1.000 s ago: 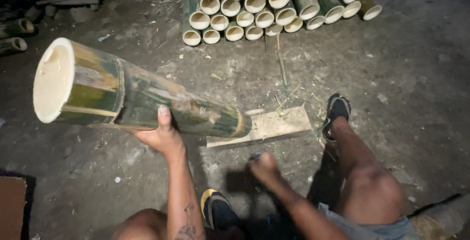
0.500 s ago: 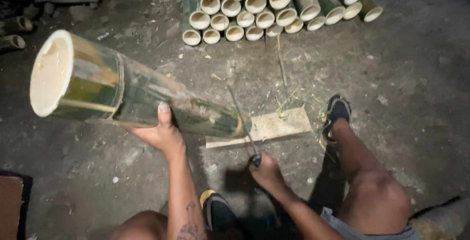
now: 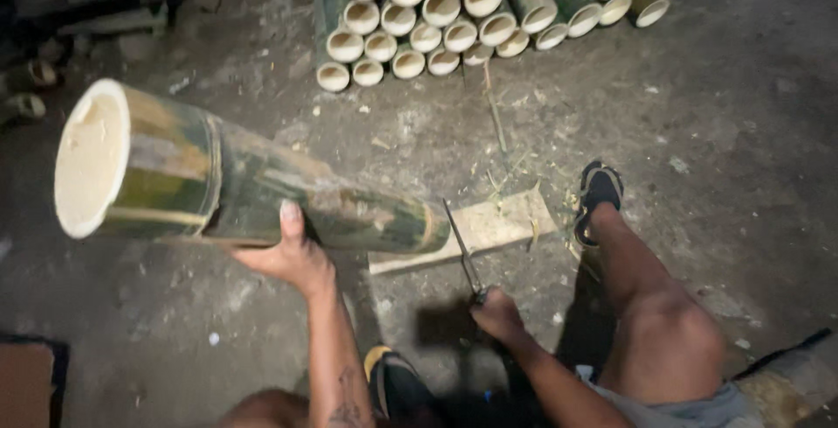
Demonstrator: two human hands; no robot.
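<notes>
Left hand (image 3: 292, 258) cups the underside of a big green bamboo (image 3: 244, 188), thumb up along its side, fingers wrapped under and hidden. The bamboo is tilted, its cut open end at 9 o'clock, near the camera and raised, pale inside. Its far end points to 3 o'clock and rests low at the edge of a board (image 3: 489, 227) lying flat on the floor (image 3: 742, 131).

Right hand (image 3: 497, 315) is closed around the handle of a blade (image 3: 458, 240), at 5 o'clock from the bamboo's low end. The blade is thin and dark and runs up toward 11 o'clock from the fist, its tip just beside or touching the bamboo's lower rim; cannot tell which.

Right leg is bent, knee at 4 o'clock of frame, foot in a black sandal (image 3: 599, 197) planted just right of the board, touching or nearly touching its end. Another sandal (image 3: 393, 380) shows at 6 o'clock, between the two forearms.

Stack of cut bamboo tubes (image 3: 436, 18) lies at 12 o'clock, open ends facing the camera, well apart from the hands. A few more tube ends (image 3: 30, 88) sit at far left, dim. Splinters and chips are scattered on the floor between stack and board. A brown flat thing (image 3: 26, 384) is at 7 o'clock, cropped.
</notes>
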